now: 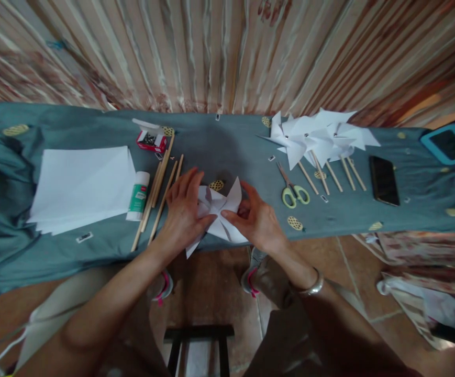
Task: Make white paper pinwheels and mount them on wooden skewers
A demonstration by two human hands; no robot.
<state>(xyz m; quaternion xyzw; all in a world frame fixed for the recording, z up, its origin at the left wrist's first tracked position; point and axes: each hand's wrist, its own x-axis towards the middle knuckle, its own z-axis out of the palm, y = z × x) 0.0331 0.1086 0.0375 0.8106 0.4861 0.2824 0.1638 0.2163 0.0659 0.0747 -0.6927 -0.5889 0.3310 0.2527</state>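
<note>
A white paper pinwheel (227, 229) lies at the near edge of the cloth-covered table, its blades folded in toward the middle. From the left, my left hand (185, 209) holds it, thumb pressed close to the centre. My right hand (256, 217) grips the other side, its thumb also near the centre and its fingers curled behind the paper. Just left of my left hand lie several wooden sticks (158, 180). A pair of scissors (292, 189) with green handles rests to the right of my right hand.
At left are a stack of white paper (84, 186), a glue stick (138, 196) and an open red box (151, 140) of small metal pieces. Finished pinwheels (317, 137) on sticks lie at back right, beside a black phone (384, 180) and a blue-framed device (451, 142).
</note>
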